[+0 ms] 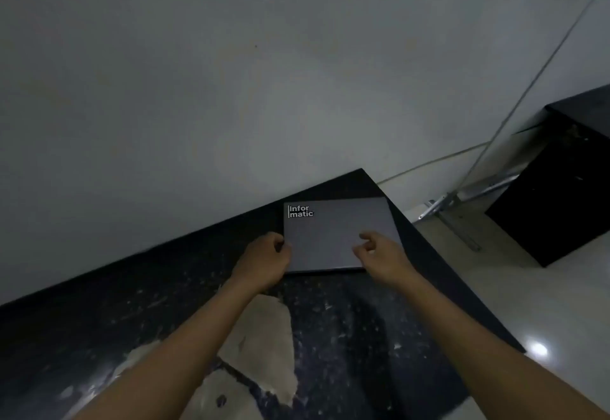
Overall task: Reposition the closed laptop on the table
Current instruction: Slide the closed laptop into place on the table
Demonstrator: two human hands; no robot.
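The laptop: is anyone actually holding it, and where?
The left hand grips the closed laptop at its left edge, near the front corner. The right hand hovers over the lid, fingers curled, not clearly touching.

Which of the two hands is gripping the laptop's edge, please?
The left hand, curled around the closed laptop at its left edge; the right hand is half-curled over the lid near the right front corner.

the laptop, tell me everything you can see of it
The laptop is a thin grey slab with a matte lid, closed and lying flat near the far right corner of the dark table. White "Infor matic" lettering sits at its far left corner. The left hand grips its near left edge; the right hand hovers curled over its near right part, contact unclear.
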